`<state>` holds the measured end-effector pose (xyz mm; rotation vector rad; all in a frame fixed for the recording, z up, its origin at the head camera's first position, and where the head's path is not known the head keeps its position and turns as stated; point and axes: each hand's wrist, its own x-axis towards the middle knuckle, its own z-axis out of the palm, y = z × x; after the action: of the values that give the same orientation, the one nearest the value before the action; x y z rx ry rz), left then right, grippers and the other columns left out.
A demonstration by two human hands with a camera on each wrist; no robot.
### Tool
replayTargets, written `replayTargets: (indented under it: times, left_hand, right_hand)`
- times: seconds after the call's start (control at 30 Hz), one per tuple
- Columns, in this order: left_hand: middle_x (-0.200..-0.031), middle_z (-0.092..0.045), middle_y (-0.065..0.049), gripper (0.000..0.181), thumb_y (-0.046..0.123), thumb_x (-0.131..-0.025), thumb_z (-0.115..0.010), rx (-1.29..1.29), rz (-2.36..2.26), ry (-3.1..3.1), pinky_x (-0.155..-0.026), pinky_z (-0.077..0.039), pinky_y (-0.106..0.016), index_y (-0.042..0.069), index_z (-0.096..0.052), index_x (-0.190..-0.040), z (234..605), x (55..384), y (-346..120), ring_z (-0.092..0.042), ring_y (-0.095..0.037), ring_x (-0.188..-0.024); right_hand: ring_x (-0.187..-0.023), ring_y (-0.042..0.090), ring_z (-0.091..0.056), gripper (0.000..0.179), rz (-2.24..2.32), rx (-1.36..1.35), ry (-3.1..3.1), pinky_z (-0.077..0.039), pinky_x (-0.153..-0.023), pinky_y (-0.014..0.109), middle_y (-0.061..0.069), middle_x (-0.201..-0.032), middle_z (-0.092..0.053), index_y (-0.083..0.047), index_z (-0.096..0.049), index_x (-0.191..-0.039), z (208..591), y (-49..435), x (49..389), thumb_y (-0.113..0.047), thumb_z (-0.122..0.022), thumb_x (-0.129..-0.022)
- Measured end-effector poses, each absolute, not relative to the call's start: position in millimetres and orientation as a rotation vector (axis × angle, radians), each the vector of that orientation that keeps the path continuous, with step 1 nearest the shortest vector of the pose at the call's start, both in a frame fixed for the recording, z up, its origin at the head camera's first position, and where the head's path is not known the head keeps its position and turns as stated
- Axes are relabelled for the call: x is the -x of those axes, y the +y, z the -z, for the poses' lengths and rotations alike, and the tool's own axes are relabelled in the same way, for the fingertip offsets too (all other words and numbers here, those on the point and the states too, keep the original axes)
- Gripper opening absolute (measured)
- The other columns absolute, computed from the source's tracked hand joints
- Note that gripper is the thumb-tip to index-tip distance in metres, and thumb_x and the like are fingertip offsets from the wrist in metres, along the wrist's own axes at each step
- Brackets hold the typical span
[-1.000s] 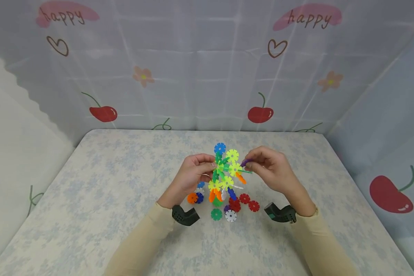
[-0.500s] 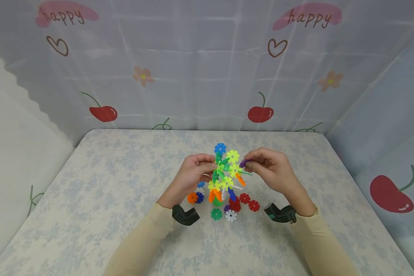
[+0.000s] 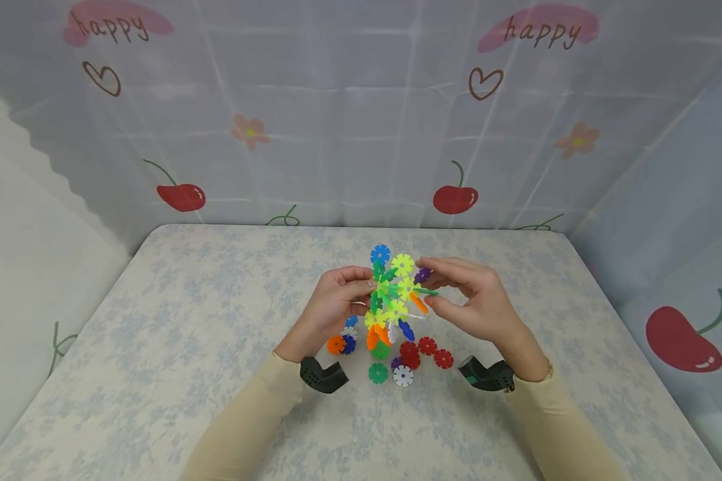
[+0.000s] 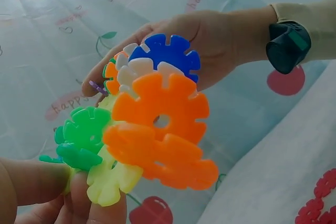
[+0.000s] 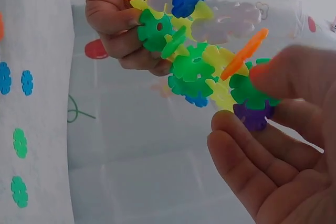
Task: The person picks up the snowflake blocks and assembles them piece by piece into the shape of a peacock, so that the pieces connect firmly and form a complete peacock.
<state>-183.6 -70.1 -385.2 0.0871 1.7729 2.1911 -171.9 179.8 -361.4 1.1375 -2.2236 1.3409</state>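
Observation:
My left hand (image 3: 343,297) grips a cluster of joined plastic snowflake discs (image 3: 397,310) by its left side, above the table. Yellow, green, orange, white and blue discs make up the cluster. At its right side is a purple snowflake disc (image 5: 253,116), set against a green snowflake disc (image 5: 249,92). The right hand (image 3: 475,294) has these two discs between its thumb and fingers; the thumb (image 5: 294,77) lies over the green one, and the fingers are around the purple one. In the left wrist view, orange discs (image 4: 160,108) hide part of the cluster.
Below the hands, loose snowflake discs lie on the patterned table (image 3: 216,294): several red discs (image 3: 427,345), a green disc (image 3: 378,373), a white disc (image 3: 403,376) and an orange disc (image 3: 335,345). A printed curtain (image 3: 337,133) hangs behind the table.
The right thumb and fingers have spread apart from a tight pinch on the purple disc. That disc has moved up slightly beside the cluster's green disc. The cluster has tilted and risen a little.

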Motion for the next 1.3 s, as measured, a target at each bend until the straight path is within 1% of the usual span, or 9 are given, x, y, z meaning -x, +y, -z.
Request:
replayTargets:
  times: [0.13,0.23,0.37,0.53,0.7,0.87,1.03,1.17,1.3]
  left_hand:
    - [-0.078,-0.062,0.005,0.020,0.002,-0.101,-0.055,-0.072,-2.211,1.748,-0.060,-0.055,-0.018,-0.009,-0.059,-0.117,386,183,-69,-0.056,-0.010,-0.063]
    - [-0.077,-0.062,0.005,0.017,0.001,-0.101,-0.055,-0.050,-2.243,1.733,-0.059,-0.055,-0.018,-0.008,-0.060,-0.115,387,183,-69,-0.056,-0.010,-0.062]
    - [-0.077,-0.064,0.005,0.014,0.001,-0.101,-0.056,-0.019,-2.270,1.739,-0.059,-0.056,-0.019,-0.006,-0.061,-0.112,389,183,-68,-0.058,-0.010,-0.063]
    - [-0.075,-0.065,0.005,0.013,0.001,-0.100,-0.056,-0.026,-2.285,1.741,-0.060,-0.057,-0.020,-0.006,-0.061,-0.111,389,182,-67,-0.061,-0.010,-0.063]
    - [-0.075,-0.065,0.006,0.010,0.000,-0.100,-0.056,-0.054,-2.307,1.701,-0.061,-0.058,-0.019,-0.003,-0.061,-0.109,387,180,-67,-0.061,-0.008,-0.064]
    - [-0.078,-0.066,0.006,0.009,0.000,-0.101,-0.055,-0.081,-2.310,1.700,-0.064,-0.059,-0.021,0.000,-0.060,-0.108,387,181,-68,-0.063,-0.009,-0.068]
    - [-0.080,-0.067,0.006,0.008,0.001,-0.102,-0.055,-0.060,-2.316,1.715,-0.066,-0.060,-0.022,0.001,-0.060,-0.107,387,182,-70,-0.064,-0.010,-0.069]
    - [-0.079,-0.068,0.006,0.008,0.001,-0.101,-0.055,-0.076,-2.317,1.746,-0.066,-0.060,-0.022,0.000,-0.060,-0.107,386,182,-70,-0.065,-0.010,-0.069]
    - [-0.079,-0.068,0.006,0.008,0.000,-0.100,-0.057,-0.110,-2.308,1.770,-0.066,-0.060,-0.022,0.000,-0.061,-0.108,386,183,-70,-0.065,-0.010,-0.070]
  right_hand:
    - [-0.092,0.022,-0.076,0.052,-1.130,-1.110,-2.206,-0.055,-0.090,0.011,0.020,-0.112,-0.075,0.006,-0.067,-0.127,361,176,172,0.017,-0.076,-0.077]
    - [-0.089,0.027,-0.077,0.059,-1.000,-1.117,-2.156,-0.055,-0.089,0.012,0.022,-0.116,-0.074,0.006,-0.067,-0.128,362,171,172,0.017,-0.081,-0.072]
    - [-0.094,0.032,-0.077,0.061,-0.903,-1.125,-2.106,-0.056,-0.089,0.018,0.025,-0.120,-0.072,0.009,-0.067,-0.126,364,167,172,0.018,-0.082,-0.068]
    - [-0.101,0.037,-0.075,0.057,-0.849,-1.092,-2.098,-0.054,-0.092,0.021,0.025,-0.119,-0.072,0.011,-0.068,-0.122,364,165,171,0.018,-0.082,-0.068]
    - [-0.096,0.033,-0.077,0.061,-0.892,-1.111,-2.109,-0.056,-0.089,0.022,0.027,-0.124,-0.070,0.009,-0.064,-0.129,365,166,173,0.019,-0.079,-0.071]
    - [-0.092,0.029,-0.077,0.059,-1.013,-1.083,-2.130,-0.054,-0.090,0.013,0.025,-0.124,-0.071,0.007,-0.063,-0.133,367,168,176,0.022,-0.073,-0.077]
    - [-0.092,0.029,-0.077,0.054,-1.052,-0.996,-2.161,-0.051,-0.091,0.008,0.023,-0.121,-0.073,0.006,-0.065,-0.131,369,172,176,0.020,-0.073,-0.079]
    - [-0.094,0.025,-0.077,0.051,-1.129,-0.977,-2.155,-0.054,-0.091,0.011,0.024,-0.119,-0.073,0.005,-0.067,-0.127,369,175,176,0.016,-0.073,-0.078]
    - [-0.096,0.024,-0.077,0.050,-1.153,-1.019,-2.122,-0.055,-0.090,0.013,0.023,-0.121,-0.072,0.004,-0.069,-0.125,369,175,176,0.014,-0.075,-0.076]
